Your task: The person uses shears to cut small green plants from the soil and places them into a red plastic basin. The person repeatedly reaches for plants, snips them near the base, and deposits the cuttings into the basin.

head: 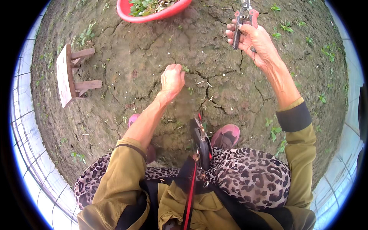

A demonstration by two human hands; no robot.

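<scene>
My left hand (173,79) is down at the cracked soil, its fingers curled in, with a small green seedling (185,68) right beside its fingertips. Whether the fingers pinch anything is hidden beneath the hand. At the upper right, my right hand (254,40) holds a pair of pruning shears (244,21) with red-and-black handles and a visible spring; the blade tips run out of the picture. Small dirt marks show on my right fingers. A red plastic basin (155,17) with picked green leaves (146,7) stands at the top edge.
A small wooden stool (64,76) lies on its side at the left. Weeds (286,26) grow across the soil, mostly at the right. A black bag (201,143) on a red-striped strap hangs between my knees, near my pink shoes (227,135). Pale sheeting lines both sides.
</scene>
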